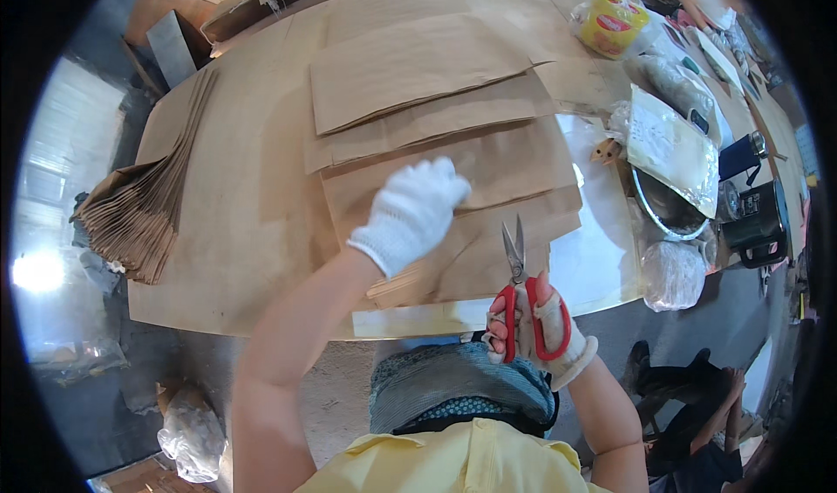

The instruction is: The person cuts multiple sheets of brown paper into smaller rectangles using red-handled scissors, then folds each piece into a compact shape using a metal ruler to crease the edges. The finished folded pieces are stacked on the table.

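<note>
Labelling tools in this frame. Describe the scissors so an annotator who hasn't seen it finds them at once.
Start at the big brown work board covered with overlapping paper sheets. At its near edge, the right hand in a white glove holds the scissors, blades pointing away. They are the only thing there with red loop handles and metal blades.

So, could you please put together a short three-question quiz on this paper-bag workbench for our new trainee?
1. True or false: the left hand, in a white knit glove, rests flat on the brown paper bags spread out on the table.
2. Which tool does the right hand hold? A) a knife B) red-handled scissors C) a stapler
3. Fill in: the fanned stack of bags lies at the table's ____ edge.

Key: 1 true; 2 B, blades closed and pointing away from the person; 3 left.
</note>
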{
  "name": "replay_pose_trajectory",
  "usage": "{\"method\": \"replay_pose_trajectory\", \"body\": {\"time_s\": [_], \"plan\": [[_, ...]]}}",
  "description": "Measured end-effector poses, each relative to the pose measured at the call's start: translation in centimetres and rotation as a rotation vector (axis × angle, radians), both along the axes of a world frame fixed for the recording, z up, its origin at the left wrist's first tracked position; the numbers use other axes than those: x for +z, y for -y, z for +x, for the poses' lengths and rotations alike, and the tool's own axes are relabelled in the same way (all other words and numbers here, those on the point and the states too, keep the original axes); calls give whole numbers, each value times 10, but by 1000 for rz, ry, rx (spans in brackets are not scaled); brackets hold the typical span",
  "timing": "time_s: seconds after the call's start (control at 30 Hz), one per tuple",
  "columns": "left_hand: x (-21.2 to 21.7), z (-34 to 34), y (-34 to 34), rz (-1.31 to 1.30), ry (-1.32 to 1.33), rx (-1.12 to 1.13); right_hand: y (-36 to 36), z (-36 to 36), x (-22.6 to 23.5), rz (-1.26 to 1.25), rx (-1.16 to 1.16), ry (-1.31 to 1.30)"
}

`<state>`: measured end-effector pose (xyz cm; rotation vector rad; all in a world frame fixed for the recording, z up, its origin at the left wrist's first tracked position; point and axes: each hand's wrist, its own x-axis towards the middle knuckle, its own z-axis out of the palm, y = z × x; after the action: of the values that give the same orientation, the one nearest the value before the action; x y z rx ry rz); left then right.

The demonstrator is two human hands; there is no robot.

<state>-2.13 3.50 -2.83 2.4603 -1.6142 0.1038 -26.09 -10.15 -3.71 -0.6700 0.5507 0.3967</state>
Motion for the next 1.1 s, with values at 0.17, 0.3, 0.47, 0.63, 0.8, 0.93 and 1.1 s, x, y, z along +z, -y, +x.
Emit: {"method": "replay_pose_trajectory", "body": {"time_s": [0.17, 0.3, 0.47, 0.63, 0.8, 0.93, 1.1], "plan": [[-8, -33, 5, 18, -233, 28, 15, 11, -14, 23, -33, -107], [-11, -40, 14, 65, -201, 171, 17, 10, -11, -107, 39, 16], [-14, -34, 11, 41, -201, 88, 26, -5, -19, -19, 62, -110], [-7, -44, 19, 45, -155, 148, 34, 9, -15, -46, 26, -31], [-17, -40, 15, 56, -162, 206, 37, -20, -7, -243, 176, -84], [-13, -36, 15, 21, -219, 168, 78, -18, -31, -419, -32, -128], [-9, -16, 7, 23, -517, 85, 63, -13, -50, -422, -172, -96]]}}
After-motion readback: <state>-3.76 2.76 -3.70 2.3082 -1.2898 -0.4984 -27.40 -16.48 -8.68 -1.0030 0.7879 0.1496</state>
